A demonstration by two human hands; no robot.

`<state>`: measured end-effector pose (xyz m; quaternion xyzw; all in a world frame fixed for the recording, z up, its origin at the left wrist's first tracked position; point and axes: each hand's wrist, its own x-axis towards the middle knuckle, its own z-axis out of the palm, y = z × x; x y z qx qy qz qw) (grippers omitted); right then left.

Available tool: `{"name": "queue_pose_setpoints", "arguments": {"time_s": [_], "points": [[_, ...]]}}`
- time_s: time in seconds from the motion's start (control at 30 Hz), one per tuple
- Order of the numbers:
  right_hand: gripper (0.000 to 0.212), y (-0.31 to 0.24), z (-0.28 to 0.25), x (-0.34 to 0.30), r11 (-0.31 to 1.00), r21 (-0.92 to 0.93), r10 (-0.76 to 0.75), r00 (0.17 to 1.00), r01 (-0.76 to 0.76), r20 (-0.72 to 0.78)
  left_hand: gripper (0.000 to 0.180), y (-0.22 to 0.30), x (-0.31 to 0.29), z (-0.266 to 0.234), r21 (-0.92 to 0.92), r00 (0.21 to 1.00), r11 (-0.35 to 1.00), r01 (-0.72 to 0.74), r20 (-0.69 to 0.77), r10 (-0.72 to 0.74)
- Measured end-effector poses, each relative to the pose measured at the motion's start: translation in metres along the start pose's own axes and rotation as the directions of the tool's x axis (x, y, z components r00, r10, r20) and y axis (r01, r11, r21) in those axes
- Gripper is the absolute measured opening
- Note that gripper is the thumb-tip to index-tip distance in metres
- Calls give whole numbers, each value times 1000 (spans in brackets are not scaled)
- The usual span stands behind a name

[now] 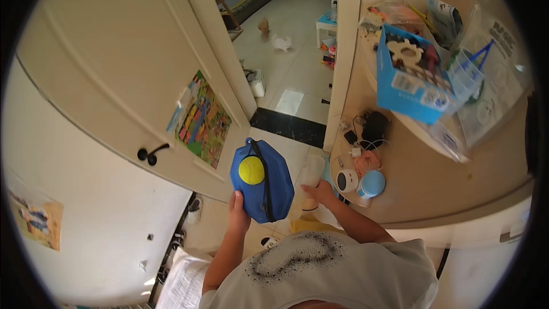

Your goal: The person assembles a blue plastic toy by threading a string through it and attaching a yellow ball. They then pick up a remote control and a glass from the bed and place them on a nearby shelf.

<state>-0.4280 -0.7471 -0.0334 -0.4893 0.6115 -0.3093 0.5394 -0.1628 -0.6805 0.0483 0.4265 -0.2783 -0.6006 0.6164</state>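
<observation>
My left hand (238, 213) grips the lower left edge of a blue tennis trainer base (280, 177), an eight-sided slab. A yellow tennis ball (251, 170) rests on its face, and a black elastic cord (266, 191) runs down across it from the loop at its top. To the right, apart from the base, my right hand (321, 192) has its fingers closed at the lower end of a pale, translucent thing (312, 170), perhaps a plastic bag; its kind is not clear.
A wooden shelf unit (423, 194) stands at right, holding a blue box (400, 88) of small items, a black pouch (375, 128), and a round blue-topped container (373, 183). On the left is a cream door (137, 68) with a black handle (152, 154). Beyond the dark threshold (289, 127) lies another room.
</observation>
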Motion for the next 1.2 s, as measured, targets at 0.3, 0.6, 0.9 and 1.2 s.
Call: {"name": "queue_pose_setpoints", "arguments": {"time_s": [0.3, 0.6, 0.9, 1.2], "points": [[43, -87, 1, 119, 998, 31, -52, 992, 56, -116, 58, 80, 198, 57, 27, 971, 997, 67, 227, -71], [45, -134, -10, 207, 990, 52, -60, 734, 129, -677, 56, 87, 397, 113, 135, 721, 978, 160, 660, -209], [44, -234, 2, 292, 999, 17, 28, 441, -28, -897, 62, 119, 543, 141, 258, 507, 960, 107, 816, -277], [49, -228, -1, 403, 985, 165, 169, 487, -52, -857, 59, 106, 719, 102, 198, 659, 940, 277, 673, -336]]}}
